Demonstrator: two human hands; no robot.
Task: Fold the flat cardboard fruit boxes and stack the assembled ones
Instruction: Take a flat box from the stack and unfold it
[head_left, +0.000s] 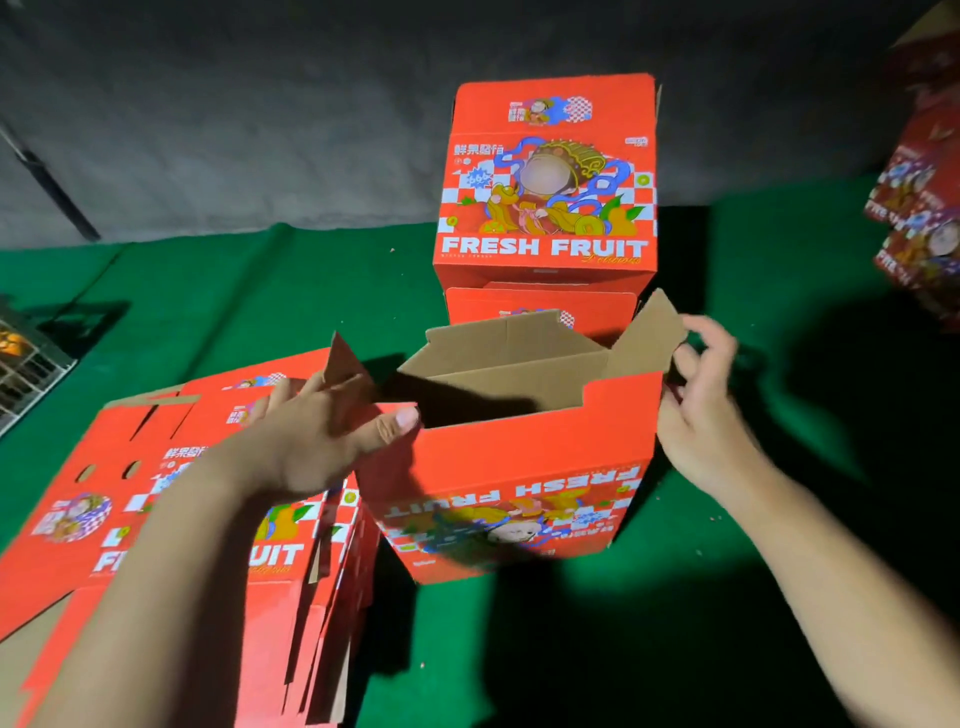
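Two bare hands work on one half-assembled fruit box (511, 467) that stands on the green cloth-covered table (753, 545), near the middle, its open end up and its "FRESH FRUIT" print upside down to the camera. The left hand (311, 441) rests at the box's left top corner, fingers stretched out and apart, thumb lying along the near rim; a brown left flap (345, 366) stands up behind the fingers, which partly hide it, and whether they press it cannot be told. The right hand (698, 400) is at the right top corner just beside the raised right flap (652, 332); its fingers are loosely bent and motion-blurred, so whether it pinches the flap or only touches it is unclear. The box's inside is brown and shadowed toward the bottom, which is hidden.

Behind it, toward the table's far edge, an assembled fruit box (545, 176) sits on top of another one (540, 306), of which only a strip of the top shows. At the near left corner lies a pile of flat fruit boxes (171, 519), cut off by the frame's bottom and left sides and crossed by the left forearm. More red boxes (919, 208) at the right edge are blurred and cropped. A wire crate (26, 364) is barely visible at the left edge.
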